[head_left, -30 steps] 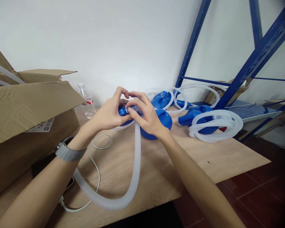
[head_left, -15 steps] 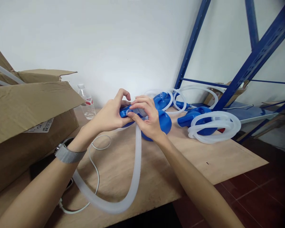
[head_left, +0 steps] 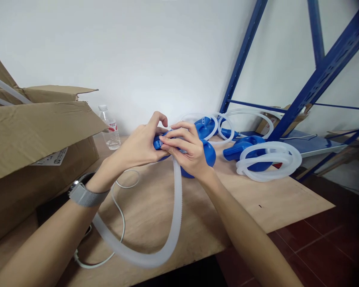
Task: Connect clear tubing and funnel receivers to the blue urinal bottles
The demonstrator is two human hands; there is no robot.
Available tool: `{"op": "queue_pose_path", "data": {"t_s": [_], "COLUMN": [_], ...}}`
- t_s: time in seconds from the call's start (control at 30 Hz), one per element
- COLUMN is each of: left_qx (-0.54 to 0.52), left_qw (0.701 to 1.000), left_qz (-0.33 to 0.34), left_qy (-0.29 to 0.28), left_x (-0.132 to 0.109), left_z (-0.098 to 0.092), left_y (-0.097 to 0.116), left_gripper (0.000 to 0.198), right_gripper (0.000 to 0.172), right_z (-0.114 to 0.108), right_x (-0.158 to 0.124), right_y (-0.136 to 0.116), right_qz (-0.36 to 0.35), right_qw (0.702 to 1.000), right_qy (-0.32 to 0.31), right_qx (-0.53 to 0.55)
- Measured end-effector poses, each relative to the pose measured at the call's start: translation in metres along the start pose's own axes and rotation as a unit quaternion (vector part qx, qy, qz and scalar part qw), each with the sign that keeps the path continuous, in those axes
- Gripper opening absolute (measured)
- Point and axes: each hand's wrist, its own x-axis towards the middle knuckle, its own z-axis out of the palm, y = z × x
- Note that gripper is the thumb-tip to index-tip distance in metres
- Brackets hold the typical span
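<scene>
My left hand (head_left: 139,144) is closed around a blue plastic piece (head_left: 157,143), its index finger arched above it. Against that piece press the thumb and fingertips of my right hand (head_left: 191,153), the other fingers curled over it. A translucent white ribbed hose (head_left: 177,199) hangs from under my right hand and loops across the table toward my left forearm. How the hose end meets the blue piece is hidden by my fingers. Just behind my right hand stands a rounded blue plastic container (head_left: 208,153), partly covered.
More blue containers (head_left: 248,149) and a coiled white hose (head_left: 269,161) lie on the wooden table (head_left: 227,215) to the right. On the left are an open cardboard box (head_left: 42,135), a water bottle (head_left: 110,129) and a white cable (head_left: 123,217). A blue metal rack (head_left: 314,79) rises at right.
My right fingers have closed in over the blue piece and now cover more of it. The hanging hose has shifted slightly to the right.
</scene>
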Motion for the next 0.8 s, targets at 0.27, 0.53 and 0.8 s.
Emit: {"op": "queue_pose_path", "data": {"t_s": [0.27,0.53,0.8], "left_qx": [0.044,0.041,-0.014], "left_qw": [0.998,0.999,1.0], "left_qz": [-0.044,-0.006,0.02], "left_qy": [0.016,0.025,0.013], "left_x": [-0.001,-0.001,-0.003], "left_z": [0.004,0.001,0.004], "left_y": [0.01,0.018,0.014], "left_gripper": [0.059,0.055,0.072], "right_gripper": [0.02,0.022,0.057], "right_z": [-0.029,-0.038,-0.05], "right_x": [0.029,0.037,0.018], "right_y": [-0.012,-0.018,-0.01], "right_qz": [0.069,0.057,0.063], "right_qw": [0.985,0.987,0.991], "right_qy": [-0.126,-0.144,-0.119], "right_qx": [0.093,0.052,0.002]}}
